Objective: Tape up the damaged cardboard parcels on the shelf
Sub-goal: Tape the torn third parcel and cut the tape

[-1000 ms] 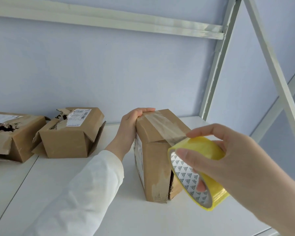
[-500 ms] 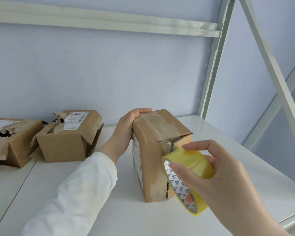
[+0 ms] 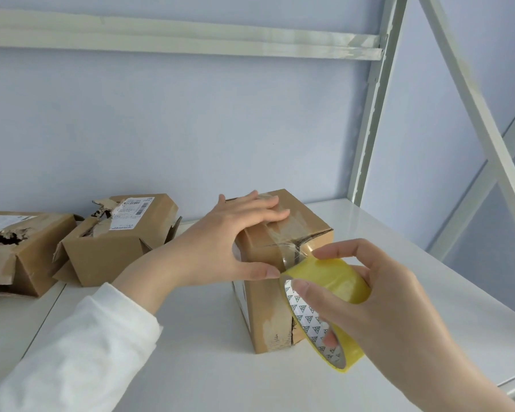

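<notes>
Shelf, white: we count three cardboard parcels. Centre parcel, upright, with clear tape across its top. Labelled torn parcel and far-left torn parcel, both at 9 o'clock. Yellow tape roll, against the centre parcel's front at 5 o'clock, gripped by our right hand. Our left hand, fingers straight, presses the centre parcel's top.

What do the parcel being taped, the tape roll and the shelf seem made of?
Parcel: brown cardboard, matte, scuffed at its corner. Tape roll: glossy yellowish plastic film, printed core. Shelf: smooth white, slight sheen; painted metal or laminate, unclear.
</notes>
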{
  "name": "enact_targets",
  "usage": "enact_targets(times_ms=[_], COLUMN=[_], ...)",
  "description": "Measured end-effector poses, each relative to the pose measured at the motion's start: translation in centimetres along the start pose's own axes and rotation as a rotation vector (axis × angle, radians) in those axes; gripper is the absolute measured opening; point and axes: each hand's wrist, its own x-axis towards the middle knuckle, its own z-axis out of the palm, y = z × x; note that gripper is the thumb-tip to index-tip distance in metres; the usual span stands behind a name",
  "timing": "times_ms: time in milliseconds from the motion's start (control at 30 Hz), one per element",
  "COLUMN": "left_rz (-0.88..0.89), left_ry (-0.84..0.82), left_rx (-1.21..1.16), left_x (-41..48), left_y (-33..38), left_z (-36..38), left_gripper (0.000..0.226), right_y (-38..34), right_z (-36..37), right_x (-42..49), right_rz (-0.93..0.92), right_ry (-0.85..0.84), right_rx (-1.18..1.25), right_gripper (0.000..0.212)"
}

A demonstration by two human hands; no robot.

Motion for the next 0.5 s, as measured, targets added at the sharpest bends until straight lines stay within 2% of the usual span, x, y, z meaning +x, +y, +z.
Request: enact_targets(times_ms=[133,500], left_rz=[-0.015,-0.043], left_ry=[0.054,0.095], left_rx=[-0.050,-0.008], left_x=[0.0,-0.5], left_y=[0.1,0.9], left_z=[0.6,1.1], left_gripper=[0.060,0.055], right_y=[-0.8,-0.8], right_z=[-0.7,-0.7], right_x=[0.0,-1.0], right_rz=[-0.023,-0.079], right_ry=[-0.008,0.028], right_rx=[0.024,-0.049], right_gripper=[0.031,0.032])
